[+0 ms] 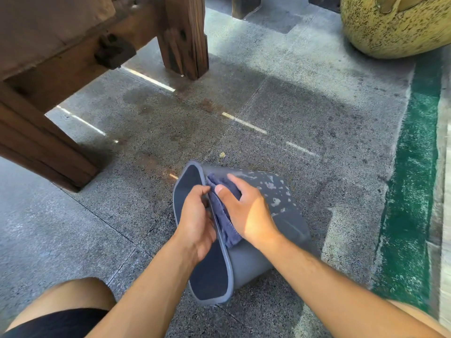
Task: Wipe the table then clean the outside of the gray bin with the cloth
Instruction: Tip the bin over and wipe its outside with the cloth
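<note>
The gray bin lies on its side on the speckled floor, its open mouth turned to the left. White patches mark its upper wall. My left hand grips the bin's rim, fingers curled over the edge. My right hand presses a blue-gray cloth against the bin's outer wall just behind the rim. The cloth is bunched under my palm and thumb. The wooden table stands at the upper left, only its underside and legs showing.
A thick table leg stands at the top centre and another at the left. A large yellow speckled pot sits at the top right. A green strip runs along the right. My knees frame the bottom edge.
</note>
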Demonstrator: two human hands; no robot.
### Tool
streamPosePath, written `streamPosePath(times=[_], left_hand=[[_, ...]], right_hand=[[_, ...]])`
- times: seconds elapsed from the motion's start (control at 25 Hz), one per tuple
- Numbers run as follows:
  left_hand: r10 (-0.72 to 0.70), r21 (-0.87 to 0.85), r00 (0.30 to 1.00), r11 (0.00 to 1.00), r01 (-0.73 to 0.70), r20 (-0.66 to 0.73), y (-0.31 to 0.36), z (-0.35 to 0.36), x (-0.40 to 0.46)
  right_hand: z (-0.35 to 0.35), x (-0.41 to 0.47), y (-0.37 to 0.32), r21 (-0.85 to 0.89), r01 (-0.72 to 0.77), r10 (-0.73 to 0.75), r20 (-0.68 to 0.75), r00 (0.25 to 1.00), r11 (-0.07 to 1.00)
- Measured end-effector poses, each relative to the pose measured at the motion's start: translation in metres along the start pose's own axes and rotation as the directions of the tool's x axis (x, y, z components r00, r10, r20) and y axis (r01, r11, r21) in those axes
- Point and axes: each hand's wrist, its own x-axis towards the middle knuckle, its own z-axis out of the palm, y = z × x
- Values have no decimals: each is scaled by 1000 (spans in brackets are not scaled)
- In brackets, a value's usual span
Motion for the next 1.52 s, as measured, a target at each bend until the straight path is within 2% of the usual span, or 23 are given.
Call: streamPosePath(times=[0.32, 0.48, 0.6, 0.92, 1.12, 1.52], left_hand=[[19, 90, 998, 996, -13, -64, -4, -3, 4], [-9, 128, 999, 992, 14, -33, -1, -1, -1], [-5, 135, 999, 991, 9, -32, 0, -1, -4], [-26, 325, 992, 944, 65, -124, -1, -5, -5], [6, 337, 976, 939, 69, -216, 0, -8, -2], [59, 356, 963, 934, 40, -261, -10, -20, 17]], right_hand=[[20, -5, 10, -227, 89, -86, 20, 996, 970], [24, -8, 13, -339, 106, -116, -11, 993, 935], [25, -2, 19, -344, 107, -129, -41, 991, 933], [22, 12, 35, -345, 92, -125, -73, 990, 934], [18, 23, 49, -361, 81, -132, -117, 984, 929], [-1, 51, 81, -403, 11, -103, -205, 973, 915]])
